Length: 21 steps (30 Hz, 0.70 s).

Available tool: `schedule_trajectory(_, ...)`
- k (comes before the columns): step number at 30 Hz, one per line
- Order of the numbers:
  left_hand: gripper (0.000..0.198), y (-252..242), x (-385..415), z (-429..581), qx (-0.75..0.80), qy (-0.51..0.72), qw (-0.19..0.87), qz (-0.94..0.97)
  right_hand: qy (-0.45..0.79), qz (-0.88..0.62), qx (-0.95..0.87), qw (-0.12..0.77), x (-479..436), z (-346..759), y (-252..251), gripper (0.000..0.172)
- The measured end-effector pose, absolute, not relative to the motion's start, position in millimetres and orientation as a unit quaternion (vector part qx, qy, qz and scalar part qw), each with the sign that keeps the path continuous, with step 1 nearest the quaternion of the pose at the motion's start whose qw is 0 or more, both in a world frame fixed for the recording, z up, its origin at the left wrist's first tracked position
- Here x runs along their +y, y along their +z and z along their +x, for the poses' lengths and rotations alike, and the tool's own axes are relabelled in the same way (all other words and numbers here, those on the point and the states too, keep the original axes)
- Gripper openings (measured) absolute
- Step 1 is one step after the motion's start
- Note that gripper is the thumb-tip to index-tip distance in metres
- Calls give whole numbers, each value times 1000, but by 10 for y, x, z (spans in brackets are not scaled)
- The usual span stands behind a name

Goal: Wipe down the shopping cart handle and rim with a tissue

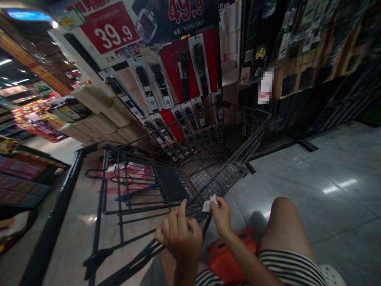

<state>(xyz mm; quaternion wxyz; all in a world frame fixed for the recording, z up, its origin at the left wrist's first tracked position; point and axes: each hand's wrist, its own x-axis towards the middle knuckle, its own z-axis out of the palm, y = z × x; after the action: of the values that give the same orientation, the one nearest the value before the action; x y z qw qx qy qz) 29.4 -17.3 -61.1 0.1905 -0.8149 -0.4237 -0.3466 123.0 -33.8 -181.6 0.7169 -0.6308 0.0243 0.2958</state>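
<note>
A dark metal shopping cart (102, 202) stands in front of me, its wire basket stretching away toward the display. My left hand (181, 234) is closed at the cart's near side rail, fingers curled and the index finger raised; the palm side is partly hidden. Just right of it, my right hand (220, 214) pinches a crumpled white tissue (209, 204) beside the basket's wires. Inside the cart, a black flat panel (170, 182) sits at the child-seat part. Below my right forearm is an orange-red object (233, 252), partly covered.
Packaged belts (200, 65) hang on a display under a red price sign (110, 33). Stacked paper packs (95, 127) stand at the left. More goods hang on a dark rack (297, 79) at the right. Grey floor tiles (333, 167) lie beside the cart.
</note>
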Motion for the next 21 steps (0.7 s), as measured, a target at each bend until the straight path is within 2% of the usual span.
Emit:
schedule_trajectory(5, 36, -584, -170, 273, -409, -328, 205, -827, 377, -569, 33, 730, -319, 969, -1562, 16)
schedule_trajectory(12, 34, -579, -162, 274, -403, -336, 209, -825, 405, -527, -44, 746, -367, 862, -1233, 11)
schedule_trajectory(21, 35, -597, -162, 277, -413, -326, 215, -823, 345, -613, -37, 710, -281, 1044, -1739, 10)
